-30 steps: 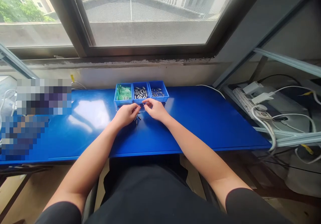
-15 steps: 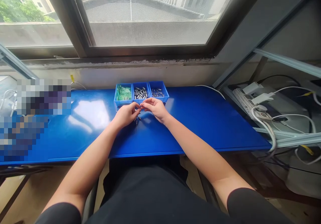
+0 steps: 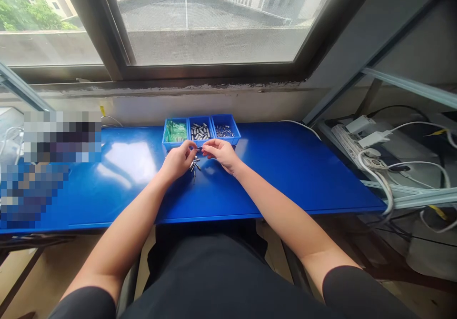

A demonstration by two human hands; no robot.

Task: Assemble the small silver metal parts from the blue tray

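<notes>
My left hand (image 3: 179, 160) is closed in a pinch over the blue table (image 3: 285, 176), just in front of the bins. From its fingertips a thin metal pin (image 3: 200, 148) reaches across to my right hand (image 3: 222, 154), whose thumb and forefinger are pinched at the other end. The pin is too small to show finer detail. On the table below the fingers lies a loose cluster of small metal pieces (image 3: 195, 164), some with thin shafts, partly hidden by my left hand.
Three joined blue bins stand behind my hands: a left bin with green parts (image 3: 176, 132), a middle one with short silver cylinders (image 3: 200, 132), a right one with thin metal pins (image 3: 224, 132). A power strip (image 3: 360, 150) with white cables lies right. A pixelated patch covers the left.
My fingertips have drawn slightly apart, and the thin pin now shows between them. My left hand has shifted a little left, uncovering more of the cluster on the table.
</notes>
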